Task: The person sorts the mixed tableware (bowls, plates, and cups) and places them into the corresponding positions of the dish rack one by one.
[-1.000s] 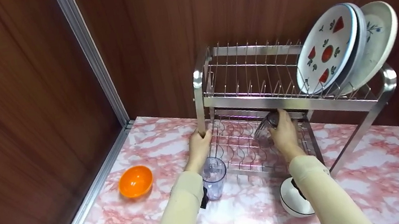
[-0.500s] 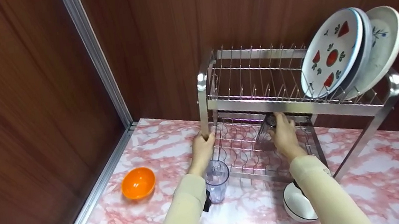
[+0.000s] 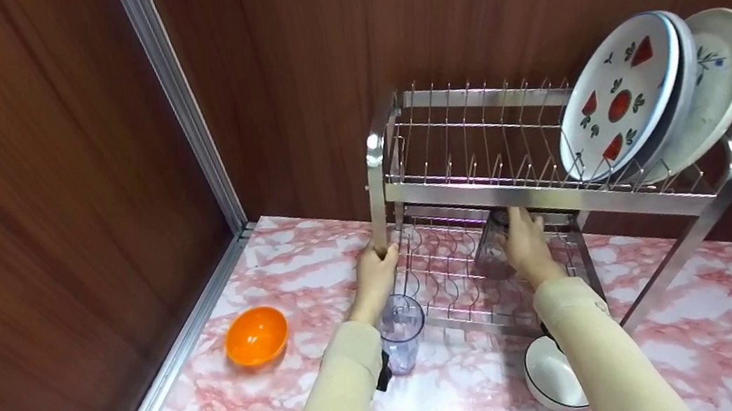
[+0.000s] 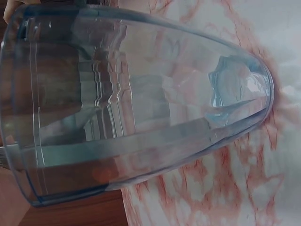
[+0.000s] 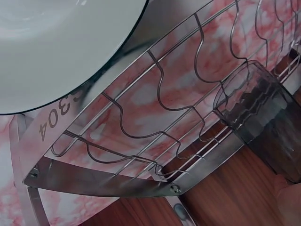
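My left hand (image 3: 375,273) grips the left front post of the metal dish rack (image 3: 549,199). Within the rack, at the lower shelf, my right hand (image 3: 528,241) holds a clear plastic cup (image 3: 491,253) near its base end. That cup is tilted, its mouth down by the shelf wires; in the right wrist view the cup (image 5: 258,117) overlaps the curved wires, with only a bit of finger showing at its base. A second clear cup (image 3: 403,335) stands upright on the table beside my left wrist and fills much of the left wrist view.
Several plates (image 3: 620,98) lean at the right end of the upper shelf. An orange bowl (image 3: 256,337) sits on the marbled table at left. A white bowl (image 3: 554,375) with a dark rim is under my right forearm, before the rack. Brown panels enclose the back and sides.
The head view has shifted slightly, so everything sits a little further right. My right hand stays on the cup at the lower shelf, and my left hand keeps its grip on the post.
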Available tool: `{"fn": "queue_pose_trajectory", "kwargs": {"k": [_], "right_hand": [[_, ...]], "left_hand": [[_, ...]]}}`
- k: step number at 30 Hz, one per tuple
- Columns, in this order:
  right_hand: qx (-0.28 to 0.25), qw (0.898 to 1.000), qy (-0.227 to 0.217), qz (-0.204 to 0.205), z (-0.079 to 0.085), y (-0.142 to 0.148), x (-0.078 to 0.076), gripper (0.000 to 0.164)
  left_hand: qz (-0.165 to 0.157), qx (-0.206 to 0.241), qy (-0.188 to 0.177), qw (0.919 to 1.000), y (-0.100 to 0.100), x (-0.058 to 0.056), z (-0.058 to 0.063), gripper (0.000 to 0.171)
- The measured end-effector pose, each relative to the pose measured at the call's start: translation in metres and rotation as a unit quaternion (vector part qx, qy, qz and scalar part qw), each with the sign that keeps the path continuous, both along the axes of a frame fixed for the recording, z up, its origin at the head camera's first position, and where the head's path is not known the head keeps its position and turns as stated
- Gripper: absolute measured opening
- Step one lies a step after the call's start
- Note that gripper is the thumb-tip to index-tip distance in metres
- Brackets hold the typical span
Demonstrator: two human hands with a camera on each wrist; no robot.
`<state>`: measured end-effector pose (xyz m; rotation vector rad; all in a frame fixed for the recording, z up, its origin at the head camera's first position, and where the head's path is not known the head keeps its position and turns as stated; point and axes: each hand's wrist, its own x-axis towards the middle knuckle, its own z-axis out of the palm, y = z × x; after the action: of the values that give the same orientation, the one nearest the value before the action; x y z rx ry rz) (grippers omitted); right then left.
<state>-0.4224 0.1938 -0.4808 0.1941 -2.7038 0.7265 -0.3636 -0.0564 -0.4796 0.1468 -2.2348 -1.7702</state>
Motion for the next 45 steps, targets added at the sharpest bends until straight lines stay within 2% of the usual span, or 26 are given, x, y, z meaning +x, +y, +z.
{"fn": "queue_pose_trajectory", "kwargs": {"k": [6,9,13,16,19,23,26,30,32,35,38,42,45], "right_hand": [[-0.014,0.999,0.033,-0.002,-0.003,0.007,0.007,0.062],[-0.022,0.998,0.059,-0.010,-0.007,0.012,0.011,0.063],[-0.004,0.991,0.130,-0.013,-0.011,0.020,0.021,0.057],[0.026,0.980,0.194,-0.018,-0.011,0.026,0.032,0.059],[0.044,0.958,0.283,0.000,-0.007,0.033,0.045,0.061],[0.048,0.907,0.414,0.058,0.002,0.042,0.064,0.039],[0.039,0.876,0.473,0.081,0.008,0.051,0.080,0.024],[0.014,0.853,0.518,0.067,0.011,0.069,0.099,0.023],[0.000,0.844,0.533,0.049,0.014,0.079,0.107,0.023],[-0.030,0.844,0.536,0.016,0.017,0.092,0.114,0.022],[-0.091,0.850,0.518,-0.031,0.019,0.105,0.117,0.027],[-0.183,0.858,0.471,-0.091,0.019,0.121,0.114,0.039],[-0.251,0.870,0.409,-0.113,0.017,0.128,0.112,0.045]], "left_hand": [[0.008,-0.016,0.002,0.9998,0.007,0.002,0.001,0.018],[0.001,-0.011,-0.003,0.9999,0.009,0.003,-0.001,0.018],[-0.004,0.000,-0.009,0.9999,0.010,0.005,-0.004,0.017],[-0.002,0.006,-0.007,1.0000,0.009,0.005,-0.005,0.018],[0.001,0.009,-0.007,0.9999,0.008,0.005,-0.003,0.016],[0.004,0.015,-0.009,0.9998,0.005,0.005,-0.001,0.014],[0.007,0.015,-0.010,0.9998,0.002,0.005,-0.001,0.016],[0.013,0.007,-0.007,0.9999,-0.001,0.005,-0.002,0.018],[0.015,0.003,-0.001,0.9999,-0.001,0.005,-0.002,0.016],[0.017,0.003,0.008,0.9998,-0.002,0.004,-0.002,0.015],[0.013,0.007,0.008,0.9999,-0.002,0.004,-0.001,0.015],[0.008,0.007,0.002,0.9999,0.000,0.004,0.000,0.015],[0.005,0.013,0.000,0.9999,0.001,0.004,0.001,0.016]]}}
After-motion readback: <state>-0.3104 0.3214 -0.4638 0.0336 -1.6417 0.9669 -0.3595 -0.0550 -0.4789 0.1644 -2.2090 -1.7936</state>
